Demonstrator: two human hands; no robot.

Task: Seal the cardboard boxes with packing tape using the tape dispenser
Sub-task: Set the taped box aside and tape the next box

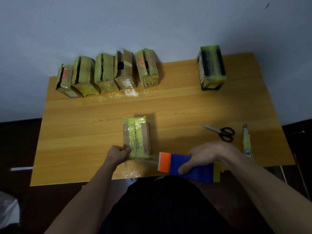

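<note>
Overhead view of a wooden table (pixel 168 105) during box sealing. The left hand (pixel 118 153) grips the near left corner of a small cardboard box (pixel 136 136), thumb on its top face, apparently to keep the light box from sliding as tape is drawn. The right hand (pixel 205 157) is wrapped around a blue tape dispenser (pixel 189 167), thumb under its body and fingers over it; the orange blade end (pixel 164 162) points at the box. A strip of clear packing tape (pixel 150 159) spans the short gap from that blade end to the near end of the box, so the dispenser sits just beside the box, low and close to the table edge; judged from this, the strip is being carried over the near end or is about to be cut.

The box in hand shows its top flaps meeting along a centre seam under glossy tape; its contents cannot be seen. A row of five boxes (pixel 106 73) stands at the far left edge, touching or nearly so, each with a dark gap along the top where flaps have not closed; what they hold is hidden. One darker box (pixel 211 68) stands alone at the far right, seemingly set apart from the rest. Scissors (pixel 221 131) and a utility knife (pixel 247 141) lie at the right, well apart from the work.
</note>
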